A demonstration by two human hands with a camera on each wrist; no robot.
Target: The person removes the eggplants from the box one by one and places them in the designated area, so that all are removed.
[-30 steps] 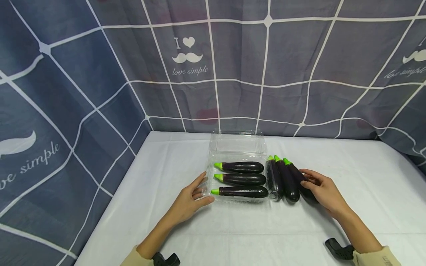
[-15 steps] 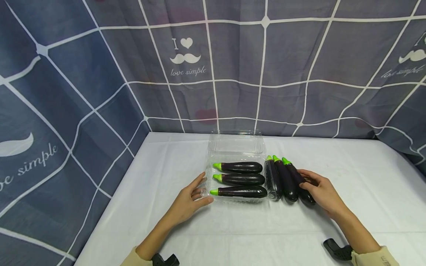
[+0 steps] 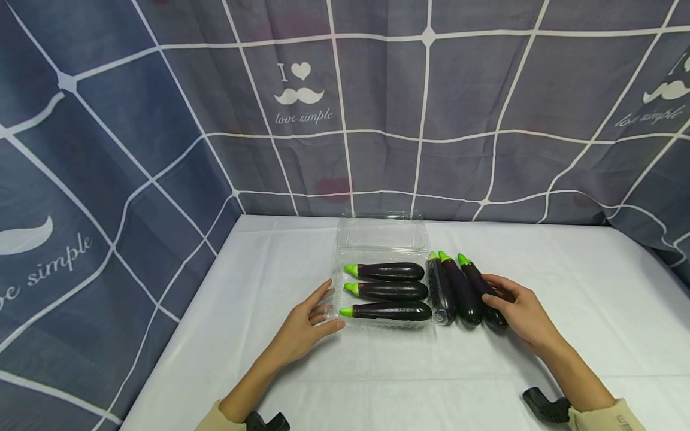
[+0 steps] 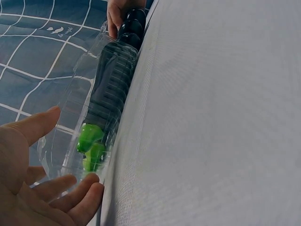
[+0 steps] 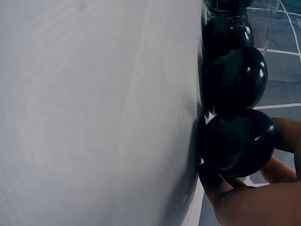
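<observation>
A clear plastic clamshell box (image 3: 384, 254) lies with its lid folded back. Inside it, three eggplants (image 3: 392, 291) lie crosswise, green stems to the left. My left hand (image 3: 304, 329) touches the box's left edge with relaxed, spread fingers, near the green stems (image 4: 90, 137) in the left wrist view. Right of the box, three more eggplants lie lengthwise: one (image 3: 443, 293) overlapped by clear plastic, a middle one (image 3: 460, 290), and the rightmost one (image 3: 477, 284). The right hand (image 3: 520, 308) grips the rightmost eggplant by its thick lower end (image 5: 240, 143); some fingers are hidden behind it.
A white cloth (image 3: 399, 383) covers the table. Dark checked curtains (image 3: 388, 108) hang behind and at both sides. Black wrist mounts (image 3: 547, 406) sit on both forearms.
The rightmost eggplant's lower end has swung slightly left under my right hand. The gap between its stem and the middle eggplant's stem has widened. My left hand stays at the box.
</observation>
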